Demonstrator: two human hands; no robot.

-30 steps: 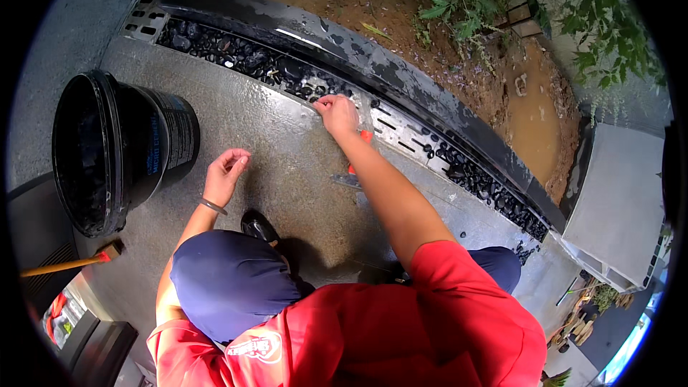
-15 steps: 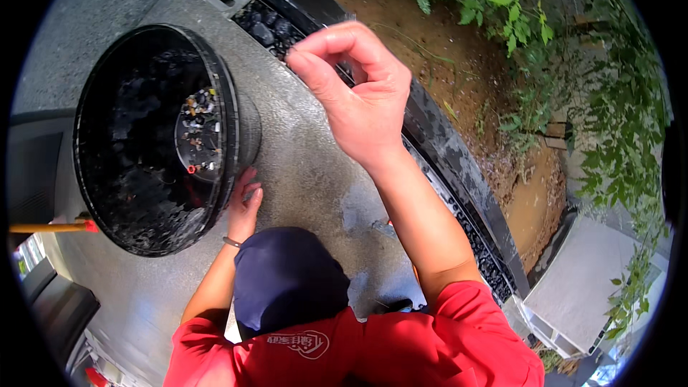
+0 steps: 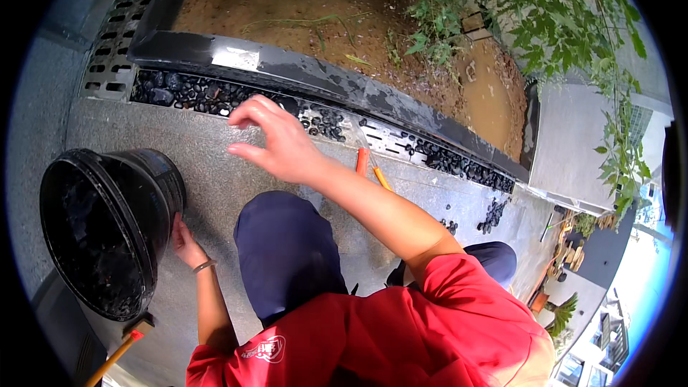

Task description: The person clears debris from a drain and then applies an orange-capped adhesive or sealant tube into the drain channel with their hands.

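Note:
My left hand (image 3: 188, 247) is low beside a large black bucket (image 3: 154, 179). Its fingers are stretched out against the bucket's lower side, with the tips partly hidden. The bucket's wide mouth faces the left edge of the picture, and its inside is dark and wet-looking. My right hand (image 3: 276, 140) is raised in front of me over the paving, near a channel of black pebbles (image 3: 208, 93). Its thumb and curled fingers are apart, and nothing shows between them.
A dark stone kerb (image 3: 287, 68) borders a soil bed (image 3: 301, 14) with leafy plants. Near the channel lie an orange-handled tool (image 3: 362, 161) and a yellow handle (image 3: 382, 178). A yellow-handled brush (image 3: 129, 340) is beyond the bucket. Loose pebbles (image 3: 491, 216) lie on the paving.
The view has turned toward the right, so the bucket appears lower and farther left. My right thumb and fingers, formerly close together at their tips, have parted. The left hand stays by the bucket.

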